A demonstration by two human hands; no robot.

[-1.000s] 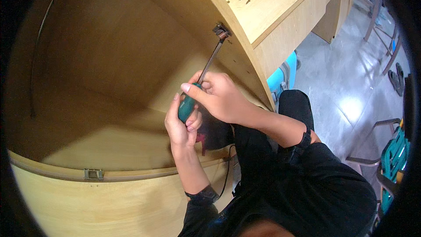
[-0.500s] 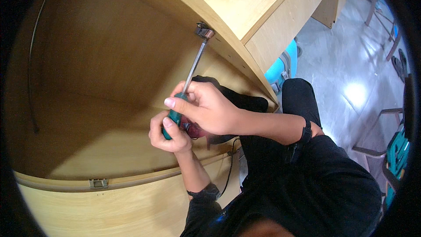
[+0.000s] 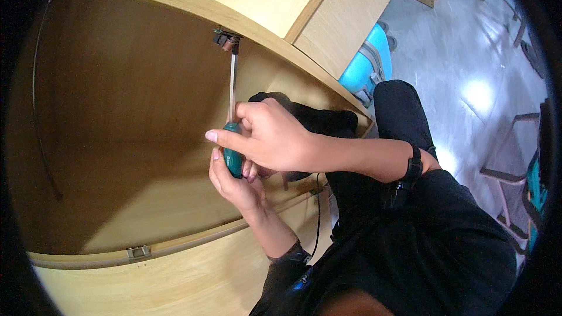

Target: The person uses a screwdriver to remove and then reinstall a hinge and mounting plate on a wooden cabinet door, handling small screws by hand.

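Both hands, left hand (image 3: 234, 178) and right hand (image 3: 272, 137), are gripping a green-handled screwdriver (image 3: 232, 140) against a cabinet bracket (image 3: 225, 39). The long, angled shaft is risking the tip slipping off the screw.

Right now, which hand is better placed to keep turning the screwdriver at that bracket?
Probably the right hand: it wraps the top of the green screwdriver handle, whose tip meets the metal bracket. The left hand only cups it from below.
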